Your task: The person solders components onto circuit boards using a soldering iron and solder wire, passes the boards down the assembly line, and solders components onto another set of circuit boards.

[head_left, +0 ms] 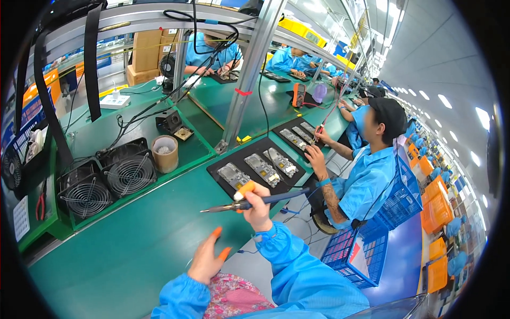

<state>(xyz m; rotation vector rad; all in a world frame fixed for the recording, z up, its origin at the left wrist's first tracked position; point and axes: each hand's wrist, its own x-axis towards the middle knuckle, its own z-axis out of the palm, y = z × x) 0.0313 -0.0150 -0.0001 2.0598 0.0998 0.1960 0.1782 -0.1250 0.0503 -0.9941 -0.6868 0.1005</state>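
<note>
My right hand [258,209] grips a soldering iron [231,206], its metal tip pointing left above the green bench and its blue cable trailing right. An orange finger cot covers a raised finger of that hand. Lower down, near the bench's front edge, my left hand [206,259] has its thumb and forefinger spread, both in orange finger cots, with nothing visible between them; its other fingers are partly hidden. Beyond my right hand lies a black mat [217,169] bearing three circuit boards [262,169] in a row. Neither hand touches the boards.
Two fans with wire guards [87,199] stand at the left, beside a brown round tub [164,154] and a black iron stand [174,125]. A metal post [249,80] rises behind the mat. At right, a co-worker [356,181] sits near blue crates [358,255].
</note>
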